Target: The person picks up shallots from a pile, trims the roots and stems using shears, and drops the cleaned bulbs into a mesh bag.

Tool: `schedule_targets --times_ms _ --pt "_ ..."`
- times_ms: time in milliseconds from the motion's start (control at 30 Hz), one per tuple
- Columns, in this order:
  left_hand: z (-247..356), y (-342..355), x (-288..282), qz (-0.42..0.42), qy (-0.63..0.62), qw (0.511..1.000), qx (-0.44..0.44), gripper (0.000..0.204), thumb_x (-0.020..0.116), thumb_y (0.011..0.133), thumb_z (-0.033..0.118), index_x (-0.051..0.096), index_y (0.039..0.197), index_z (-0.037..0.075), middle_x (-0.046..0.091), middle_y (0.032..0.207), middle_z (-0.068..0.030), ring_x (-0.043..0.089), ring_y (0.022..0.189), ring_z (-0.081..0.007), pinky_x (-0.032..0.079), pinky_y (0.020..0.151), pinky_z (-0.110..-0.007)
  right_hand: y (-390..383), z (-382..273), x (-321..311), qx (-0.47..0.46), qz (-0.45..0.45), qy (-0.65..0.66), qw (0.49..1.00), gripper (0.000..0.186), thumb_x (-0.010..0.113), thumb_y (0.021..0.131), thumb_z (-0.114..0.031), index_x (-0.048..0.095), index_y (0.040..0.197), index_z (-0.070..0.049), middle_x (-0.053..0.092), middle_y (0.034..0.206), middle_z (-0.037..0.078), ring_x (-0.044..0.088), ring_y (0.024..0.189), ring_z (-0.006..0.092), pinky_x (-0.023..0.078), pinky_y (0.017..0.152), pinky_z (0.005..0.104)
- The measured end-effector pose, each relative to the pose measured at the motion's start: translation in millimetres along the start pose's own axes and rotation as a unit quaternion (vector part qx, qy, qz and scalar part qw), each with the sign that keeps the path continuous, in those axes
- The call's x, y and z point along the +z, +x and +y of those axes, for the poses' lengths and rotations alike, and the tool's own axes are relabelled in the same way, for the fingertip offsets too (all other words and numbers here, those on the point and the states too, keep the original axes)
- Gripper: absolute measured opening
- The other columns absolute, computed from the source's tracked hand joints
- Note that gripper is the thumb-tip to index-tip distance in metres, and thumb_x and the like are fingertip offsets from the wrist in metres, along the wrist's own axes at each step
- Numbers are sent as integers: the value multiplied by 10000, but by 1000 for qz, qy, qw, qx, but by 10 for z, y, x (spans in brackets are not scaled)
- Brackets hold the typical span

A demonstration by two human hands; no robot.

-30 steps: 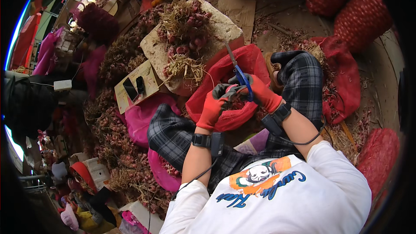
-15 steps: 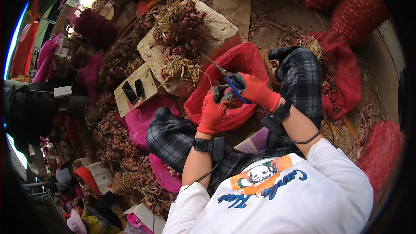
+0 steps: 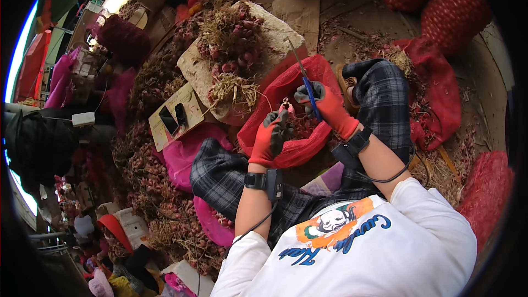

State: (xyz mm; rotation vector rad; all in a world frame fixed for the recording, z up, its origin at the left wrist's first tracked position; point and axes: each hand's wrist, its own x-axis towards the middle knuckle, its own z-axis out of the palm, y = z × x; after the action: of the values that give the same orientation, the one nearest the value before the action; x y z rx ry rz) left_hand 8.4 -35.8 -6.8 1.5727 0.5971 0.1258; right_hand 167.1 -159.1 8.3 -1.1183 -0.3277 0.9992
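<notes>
My right hand (image 3: 324, 104), in a red and grey glove, grips a pair of blue-handled scissors (image 3: 309, 94). Their long blades point up and away, over the far rim of a red mesh bag (image 3: 322, 69). At the near left side of the bag's mouth, my gloved left hand (image 3: 270, 136) is closed, with a small pinkish shallot (image 3: 286, 106) showing at its fingertips. Loose shallots (image 3: 303, 126) lie inside the bag, between my knees. A gap separates the blades from the shallot in my left hand.
Beyond the bag, a pale block (image 3: 275, 33) carries a heap of shallots with dry stalks (image 3: 234, 38). A board with a phone (image 3: 168, 118) on it lies to its left. More shallots (image 3: 143, 176) are piled at left. Full red mesh sacks (image 3: 456, 14) stand far right.
The scissors have swung from pointing up-left to nearly upright, away from my left hand. My two hands have drawn apart, and the shallot at my left fingertips now shows.
</notes>
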Motion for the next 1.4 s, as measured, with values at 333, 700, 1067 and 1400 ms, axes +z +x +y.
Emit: schedule_targets --times_ms 333,700,1067,1400 --pt "-155 40 135 91 -143 984 47 213 550 918 190 553 1056 29 538 762 32 513 639 -39 451 592 -194 -50 96 169 -207 -39 -324 922 352 688 770 -121 537 1070 -14 628 934 120 626 853 205 480 778 308" --pt "-210 38 93 41 -162 985 38 264 493 923 173 570 1128 24 616 959 -37 579 820 -96 479 702 -235 30 209 119 -265 39 -455 849 335 687 765 -147 553 1050 -31 625 825 95 624 766 202 493 702 335" --pt "166 10 189 -96 -88 991 14 354 393 978 300 441 1221 47 585 1008 -78 592 868 -171 481 729 -258 37 278 -43 -12 -16 -77 997 223 663 808 -143 594 974 -10 610 758 24 572 593 79 465 505 219" --pt "-153 -2 187 5 129 982 138 594 628 806 28 303 1302 17 569 829 -39 556 719 -157 474 645 -278 -83 272 159 -38 -10 -60 997 254 639 827 -169 568 1000 2 627 850 71 624 735 132 497 597 230"
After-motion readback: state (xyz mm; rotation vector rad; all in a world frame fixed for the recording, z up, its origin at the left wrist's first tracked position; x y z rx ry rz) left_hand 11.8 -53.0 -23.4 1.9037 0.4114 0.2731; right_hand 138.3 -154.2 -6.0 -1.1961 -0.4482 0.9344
